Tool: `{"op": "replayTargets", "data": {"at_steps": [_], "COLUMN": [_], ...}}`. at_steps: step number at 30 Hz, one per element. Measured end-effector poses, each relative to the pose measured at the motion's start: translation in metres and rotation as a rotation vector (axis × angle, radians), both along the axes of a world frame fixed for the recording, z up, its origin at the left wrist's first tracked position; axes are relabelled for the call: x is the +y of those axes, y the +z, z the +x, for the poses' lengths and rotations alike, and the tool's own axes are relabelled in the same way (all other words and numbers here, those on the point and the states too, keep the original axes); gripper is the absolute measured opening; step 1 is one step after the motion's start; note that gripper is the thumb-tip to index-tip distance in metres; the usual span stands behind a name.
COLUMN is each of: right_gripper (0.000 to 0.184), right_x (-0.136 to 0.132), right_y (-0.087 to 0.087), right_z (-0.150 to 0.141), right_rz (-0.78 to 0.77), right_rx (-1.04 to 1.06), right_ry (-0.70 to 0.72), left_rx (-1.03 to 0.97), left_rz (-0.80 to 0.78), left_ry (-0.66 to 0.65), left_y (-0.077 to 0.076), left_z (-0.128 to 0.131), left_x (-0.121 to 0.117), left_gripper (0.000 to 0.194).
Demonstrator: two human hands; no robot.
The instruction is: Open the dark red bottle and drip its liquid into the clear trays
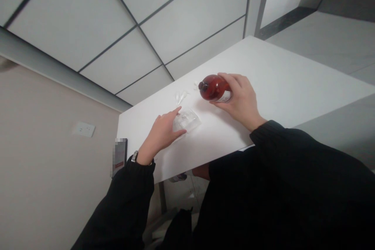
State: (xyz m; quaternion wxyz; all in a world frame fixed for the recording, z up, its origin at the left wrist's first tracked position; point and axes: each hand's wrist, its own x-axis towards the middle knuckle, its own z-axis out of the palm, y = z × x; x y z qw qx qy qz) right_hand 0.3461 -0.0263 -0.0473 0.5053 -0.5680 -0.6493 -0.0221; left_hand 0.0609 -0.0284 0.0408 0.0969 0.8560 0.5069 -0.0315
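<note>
My right hand [241, 95] is wrapped around a dark red, glossy bottle [213, 87] with a white label on its side. The bottle is tilted over, its narrow neck pointing left above the table. Lower left of it, my left hand [164, 129] curves its thumb and fingers around the near side of a clear container [190, 120], which rests on the white table [211, 125]. Just beyond the container lie small clear pieces [181, 97] whose kind I cannot make out. Tiny white bits [195, 84] sit near the bottle's neck.
White panels with dark seams [187, 11] rise along the table's far side. At the left, a wall socket [84, 129] is set in the wall, and a dark flat object [120, 156], partly blurred out, stands by the table's left edge. Tiled floor [322, 35] shows at right.
</note>
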Motion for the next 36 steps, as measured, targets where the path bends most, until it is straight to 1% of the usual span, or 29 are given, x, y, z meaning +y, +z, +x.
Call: {"op": "replayTargets", "data": {"at_steps": [4,7,10,13,16,19,24,27,31,36], "right_gripper": [0.077,0.077,0.077,0.077,0.077,0.077,0.077,0.075,0.073,0.073], "right_x": [0.000,0.000,-0.001,0.000,0.000,0.001,0.001,0.000,-0.001,-0.004], "right_y": [0.000,0.000,0.000,0.000,-0.001,-0.002,-0.002,-0.001,0.000,0.003], "right_z": [0.000,0.000,0.000,0.000,0.000,0.000,0.000,0.000,-0.001,-0.002], "right_rz": [-0.001,-0.017,-0.024,-0.029,-0.017,-0.007,-0.019,-0.019,-0.014,-0.022], "right_rx": [0.002,0.005,0.008,0.007,-0.001,-0.005,-0.005,-0.007,-0.017,-0.043], "right_ry": [0.012,0.016,0.017,0.009,-0.001,0.007,0.010,0.021,0.042,0.088], "left_rx": [0.032,0.044,0.066,0.092,0.102,0.070,-0.011,-0.023,-0.014,-0.009], "left_rz": [-0.009,0.022,0.051,0.063,0.044,0.029,0.072,0.093,0.112,0.055], "left_ry": [0.040,0.061,0.020,-0.019,-0.006,0.021,0.028,0.033,0.032,0.024], "left_y": [0.002,0.002,0.002,0.003,0.004,0.003,-0.001,-0.003,-0.001,0.002], "left_z": [0.008,0.012,0.011,0.005,0.000,-0.003,-0.007,-0.010,-0.011,-0.006], "left_x": [-0.007,-0.009,-0.008,-0.007,-0.007,-0.008,-0.006,-0.007,-0.012,-0.019], "left_gripper": [0.088,0.075,0.065,0.068,0.070,0.070,0.067,0.067,0.065,0.067]}}
